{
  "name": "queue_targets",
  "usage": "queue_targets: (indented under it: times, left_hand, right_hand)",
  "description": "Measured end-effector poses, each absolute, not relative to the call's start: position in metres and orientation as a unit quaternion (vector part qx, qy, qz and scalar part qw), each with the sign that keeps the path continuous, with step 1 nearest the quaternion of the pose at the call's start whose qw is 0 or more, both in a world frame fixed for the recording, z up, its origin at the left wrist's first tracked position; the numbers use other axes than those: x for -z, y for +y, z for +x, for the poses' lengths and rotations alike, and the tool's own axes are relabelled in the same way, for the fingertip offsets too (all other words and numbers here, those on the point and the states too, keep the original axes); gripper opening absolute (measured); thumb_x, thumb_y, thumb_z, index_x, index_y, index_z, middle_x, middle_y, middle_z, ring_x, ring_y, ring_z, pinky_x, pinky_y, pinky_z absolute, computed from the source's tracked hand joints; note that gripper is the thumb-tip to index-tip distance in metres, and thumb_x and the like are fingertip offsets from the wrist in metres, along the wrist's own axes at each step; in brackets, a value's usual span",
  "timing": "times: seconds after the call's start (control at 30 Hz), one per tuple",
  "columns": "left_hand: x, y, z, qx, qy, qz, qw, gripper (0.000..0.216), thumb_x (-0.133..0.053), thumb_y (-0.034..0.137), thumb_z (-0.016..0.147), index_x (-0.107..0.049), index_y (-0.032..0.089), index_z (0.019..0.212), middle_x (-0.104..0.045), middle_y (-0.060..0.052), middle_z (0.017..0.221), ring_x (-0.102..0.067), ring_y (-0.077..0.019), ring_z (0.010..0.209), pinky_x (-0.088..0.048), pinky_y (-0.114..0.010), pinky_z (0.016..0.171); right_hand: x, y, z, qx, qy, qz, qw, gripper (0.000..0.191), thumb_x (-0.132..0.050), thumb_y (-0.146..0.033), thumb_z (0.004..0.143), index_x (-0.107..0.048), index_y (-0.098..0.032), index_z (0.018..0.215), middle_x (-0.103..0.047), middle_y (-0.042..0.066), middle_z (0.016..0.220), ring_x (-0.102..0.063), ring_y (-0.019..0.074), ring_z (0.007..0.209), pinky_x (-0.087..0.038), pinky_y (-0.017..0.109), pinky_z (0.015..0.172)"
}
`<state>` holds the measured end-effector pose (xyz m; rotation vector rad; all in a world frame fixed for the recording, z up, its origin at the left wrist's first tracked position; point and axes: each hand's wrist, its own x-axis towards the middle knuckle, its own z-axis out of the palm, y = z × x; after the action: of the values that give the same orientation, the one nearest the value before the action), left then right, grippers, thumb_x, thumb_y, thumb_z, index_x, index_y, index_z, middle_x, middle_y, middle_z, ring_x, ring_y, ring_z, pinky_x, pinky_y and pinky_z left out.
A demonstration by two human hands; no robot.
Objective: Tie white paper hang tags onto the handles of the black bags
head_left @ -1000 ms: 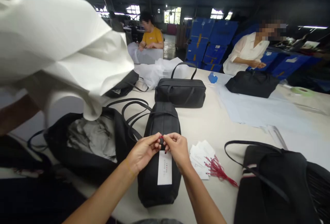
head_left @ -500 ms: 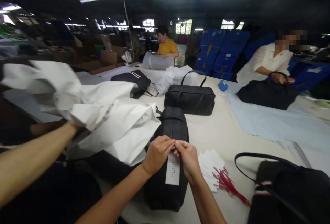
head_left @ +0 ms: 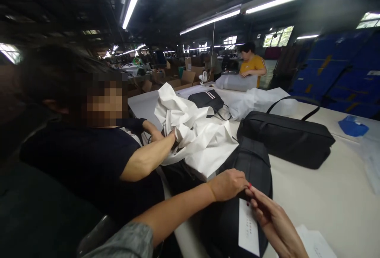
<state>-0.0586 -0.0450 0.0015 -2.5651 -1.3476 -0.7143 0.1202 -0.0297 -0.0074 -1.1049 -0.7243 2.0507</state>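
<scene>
A white hang tag [head_left: 248, 228] with small dark print lies against a black bag [head_left: 254, 153] in front of me. A bit of red string [head_left: 249, 185] shows just above the tag. My left hand [head_left: 230, 184] pinches at this string with thumb and fingertips, over the bag. Meeting it from the right, my right hand [head_left: 271, 214] has its fingertips on the same string, its fingers fairly straight and pressed together. The fingers hide most of the string and the spot where it meets the bag.
At my left a co-worker [head_left: 97, 163] handles crumpled white wrapping [head_left: 204, 143] beside the bag. Another black handbag [head_left: 287, 139] stands beyond my right hand. More white tags [head_left: 316, 242] lie at bottom right. A blue object [head_left: 353, 126] and a person in yellow [head_left: 252, 65] are farther back.
The view has swung left, bringing the co-worker's head and body into sight. The red string bundle and the right-hand person have left the picture. Both hands remain at the tag's string.
</scene>
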Motion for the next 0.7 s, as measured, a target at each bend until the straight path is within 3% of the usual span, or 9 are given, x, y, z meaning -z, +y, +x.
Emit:
queue_targets:
  times: [0.2,0.37,0.47,0.6,0.7]
  left_hand:
    - [-0.006,-0.043,-0.055,0.28,-0.438,-0.851,0.077,0.029,-0.041,0.019,0.097,-0.068,0.011,0.09,-0.067,-0.009,0.08,-0.061,-0.0173,0.079,-0.049,-0.03,0.079]
    - [-0.007,-0.055,-0.042,0.455,-0.504,-0.728,-0.094,0.02,-0.052,0.023,0.092,-0.071,0.016,0.09,-0.07,-0.009,0.087,-0.064,-0.0177,0.083,-0.051,-0.031,0.08]
    - [-0.006,-0.055,-0.043,0.482,-0.553,-0.65,-0.198,0.015,-0.058,0.026,0.087,-0.071,0.02,0.086,-0.07,-0.007,0.086,-0.065,-0.0187,0.081,-0.051,-0.031,0.078]
    - [-0.006,-0.049,-0.049,0.493,-0.571,-0.588,-0.291,0.016,-0.064,0.034,0.083,-0.071,0.019,0.081,-0.068,-0.004,0.083,-0.063,-0.0175,0.079,-0.049,-0.027,0.075]
    - [-0.009,-0.047,-0.052,0.486,-0.561,-0.576,-0.341,0.019,-0.065,0.036,0.081,-0.072,0.019,0.083,-0.068,-0.004,0.084,-0.062,-0.0166,0.08,-0.048,-0.025,0.075]
  right_hand:
    - [0.007,-0.028,0.124,-0.812,-0.252,-0.386,0.358,0.034,-0.082,-0.026,0.063,-0.076,-0.018,0.096,-0.071,0.006,0.091,-0.057,0.0077,0.061,-0.048,0.012,0.046]
    - [-0.012,-0.038,0.122,-0.764,-0.347,-0.379,0.389,0.03,-0.078,-0.033,0.069,-0.076,-0.016,0.094,-0.071,0.006,0.087,-0.052,0.0072,0.059,-0.041,0.016,0.045]
    - [-0.012,-0.036,0.115,-0.734,-0.401,-0.382,0.393,0.029,-0.073,-0.036,0.073,-0.076,-0.014,0.091,-0.071,0.007,0.084,-0.05,0.0071,0.056,-0.037,0.017,0.043]
    - [0.001,-0.025,0.106,-0.646,-0.457,-0.41,0.454,0.032,-0.072,-0.037,0.071,-0.076,-0.018,0.098,-0.071,0.007,0.092,-0.058,0.0099,0.061,-0.043,0.02,0.048]
    - [0.009,-0.019,0.1,-0.678,-0.457,-0.364,0.447,0.038,-0.074,-0.037,0.07,-0.074,-0.019,0.103,-0.072,0.004,0.084,-0.062,0.0111,0.063,-0.05,0.023,0.056]
